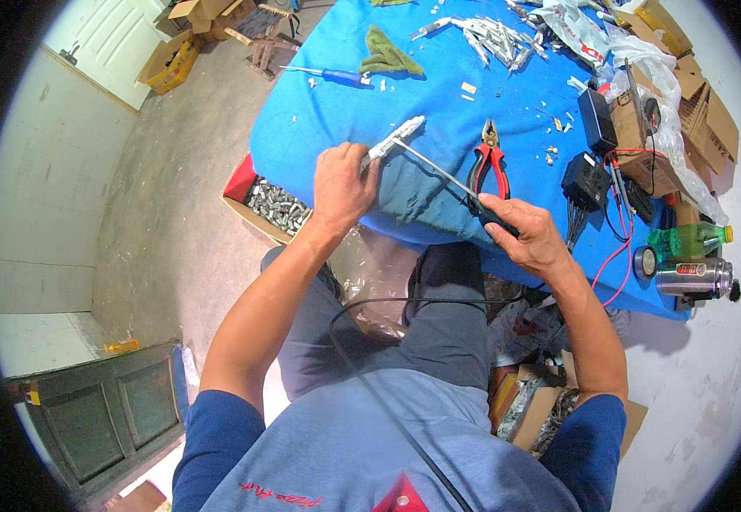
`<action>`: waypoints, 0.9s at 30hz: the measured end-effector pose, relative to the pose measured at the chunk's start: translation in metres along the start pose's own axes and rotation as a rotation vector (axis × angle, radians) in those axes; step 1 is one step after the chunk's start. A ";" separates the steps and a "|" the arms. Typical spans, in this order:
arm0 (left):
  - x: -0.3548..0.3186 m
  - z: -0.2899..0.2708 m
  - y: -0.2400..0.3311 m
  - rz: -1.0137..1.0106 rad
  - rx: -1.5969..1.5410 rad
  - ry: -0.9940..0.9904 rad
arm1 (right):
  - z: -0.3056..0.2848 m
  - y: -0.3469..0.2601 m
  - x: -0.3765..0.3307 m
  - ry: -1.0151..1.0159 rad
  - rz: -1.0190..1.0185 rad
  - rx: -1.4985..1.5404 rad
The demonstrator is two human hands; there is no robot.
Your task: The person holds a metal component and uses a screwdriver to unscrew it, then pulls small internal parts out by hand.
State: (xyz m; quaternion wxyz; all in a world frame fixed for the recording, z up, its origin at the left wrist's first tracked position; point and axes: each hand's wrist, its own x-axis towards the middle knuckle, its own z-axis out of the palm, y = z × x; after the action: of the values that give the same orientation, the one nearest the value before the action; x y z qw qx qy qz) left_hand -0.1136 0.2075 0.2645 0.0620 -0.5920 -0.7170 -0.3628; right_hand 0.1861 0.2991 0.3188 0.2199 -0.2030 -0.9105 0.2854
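Observation:
My left hand point(343, 186) is closed around a slim white and grey stick-like device point(394, 139), whose far end sticks out past my fingers. In my right hand point(528, 232) is a screwdriver point(439, 169) with a dark handle and a long thin shaft. The shaft slants up to the left and its tip meets the device's side, near the middle. Between my hands and a little beyond lies a pair of pliers point(493, 160) with red and black handles, jaws pointing away. Everything is over a blue cloth point(319, 119).
A blue-handled screwdriver point(341, 78) and a green rag point(389, 54) lie farther back, near a pile of similar white devices point(498, 38). At right stand black adapters point(586, 181), a green bottle point(688, 241) and a steel flask point(695, 278). A box of small metal parts point(277, 206) sits below the left edge.

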 end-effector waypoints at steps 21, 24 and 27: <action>0.002 -0.004 -0.006 -0.046 -0.053 -0.049 | -0.009 -0.008 0.000 -0.054 0.003 -0.178; 0.002 -0.004 -0.006 -0.036 -0.053 -0.040 | -0.012 -0.010 0.000 -0.094 0.030 -0.185; 0.003 -0.004 -0.007 -0.022 -0.060 -0.047 | -0.016 -0.002 0.004 -0.112 0.008 -0.076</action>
State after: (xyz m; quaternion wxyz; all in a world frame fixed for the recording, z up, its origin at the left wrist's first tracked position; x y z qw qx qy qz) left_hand -0.1219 0.2072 0.2662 0.0235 -0.5940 -0.7136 -0.3707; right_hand 0.1902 0.3065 0.3334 0.1598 -0.1986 -0.9307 0.2623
